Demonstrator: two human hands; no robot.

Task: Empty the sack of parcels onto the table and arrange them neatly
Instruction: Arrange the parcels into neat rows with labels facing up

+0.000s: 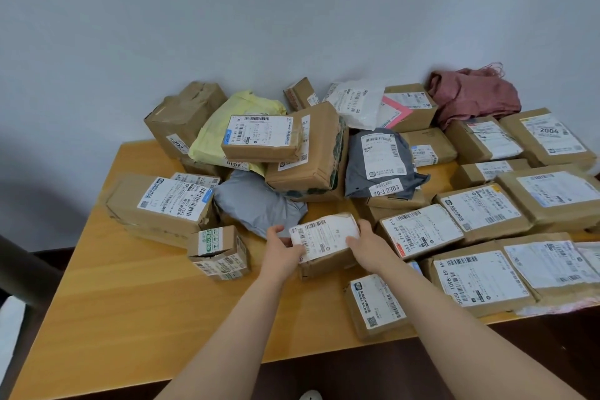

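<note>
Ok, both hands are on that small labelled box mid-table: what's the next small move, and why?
Probably carry the small box, gripped by left hand and right hand, and set it label-up on the bare table left of the flat rows of parcels; the heap behind is unsorted, and the rows end there.

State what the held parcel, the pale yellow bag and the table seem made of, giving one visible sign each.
Held parcel: brown cardboard, matt, creased at its edges. Pale yellow bag: probably thin plastic film, wrinkled with a soft sheen. Table: wood or wood-look laminate, smooth, with faint grain bands.
</note>
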